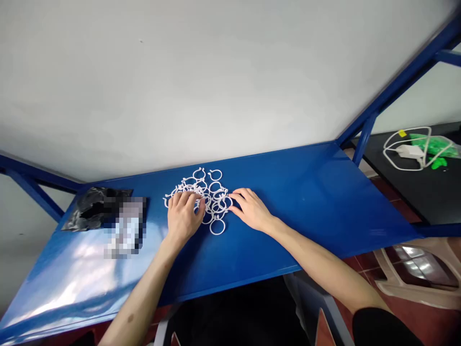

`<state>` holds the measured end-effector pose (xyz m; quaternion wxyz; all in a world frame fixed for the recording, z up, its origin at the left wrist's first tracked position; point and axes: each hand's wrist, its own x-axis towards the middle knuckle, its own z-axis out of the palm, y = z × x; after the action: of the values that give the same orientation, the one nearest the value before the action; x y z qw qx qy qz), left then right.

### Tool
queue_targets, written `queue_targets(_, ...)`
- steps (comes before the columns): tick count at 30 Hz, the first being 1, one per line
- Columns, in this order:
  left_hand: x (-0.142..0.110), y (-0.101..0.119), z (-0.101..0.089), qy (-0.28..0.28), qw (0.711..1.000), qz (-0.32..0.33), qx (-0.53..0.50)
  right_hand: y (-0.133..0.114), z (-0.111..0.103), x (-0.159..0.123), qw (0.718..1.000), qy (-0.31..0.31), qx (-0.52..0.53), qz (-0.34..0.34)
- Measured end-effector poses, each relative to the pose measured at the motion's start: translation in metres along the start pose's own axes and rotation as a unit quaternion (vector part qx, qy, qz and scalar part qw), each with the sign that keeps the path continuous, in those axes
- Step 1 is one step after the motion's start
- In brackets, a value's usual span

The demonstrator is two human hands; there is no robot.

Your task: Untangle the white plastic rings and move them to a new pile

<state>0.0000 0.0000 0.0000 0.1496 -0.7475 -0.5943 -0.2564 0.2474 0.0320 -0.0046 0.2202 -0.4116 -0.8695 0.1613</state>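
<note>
1. Worktop [306, 206]: blue; white rings [213, 198] heaped mid-surface.
2. Left hand [183, 211]: palm down over heap's left side; can't tell whether grip holds any.
3. Right hand [252, 209]: at heap's right edge, grip parted.

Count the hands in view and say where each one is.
2: the left hand is over the left part of the pile of white rings, and the right hand is at its right edge. Neither is hidden.
</note>
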Motion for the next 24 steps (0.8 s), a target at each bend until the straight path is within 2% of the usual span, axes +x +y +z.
queue_targets(4, 0.011, -0.001, 0.013, -0.049, 0.998, -0.006, -0.030, 0.000, -0.002, 0.000, 1.000, -0.003, 0.000, -0.006)
queue_targets(8, 0.015, 0.004, 0.016, -0.037, 0.999, -0.013, -0.022, 0.000, -0.002, -0.001, 1.000, -0.005, -0.001, -0.015)
queue_targets(15, -0.004, 0.015, 0.009, -0.069, 0.986, 0.109, -0.104, 0.002, 0.001, -0.003, 0.999, 0.009, 0.009, -0.042)
queue_targets(20, -0.012, 0.005, 0.014, -0.034, 0.994, 0.075, -0.076, 0.007, 0.000, -0.003, 0.999, 0.008, 0.019, -0.025)
queue_targets(24, -0.011, 0.001, 0.011, -0.018, 0.993, 0.048, -0.104, 0.016, -0.001, -0.003, 1.000, 0.018, 0.009, 0.005)
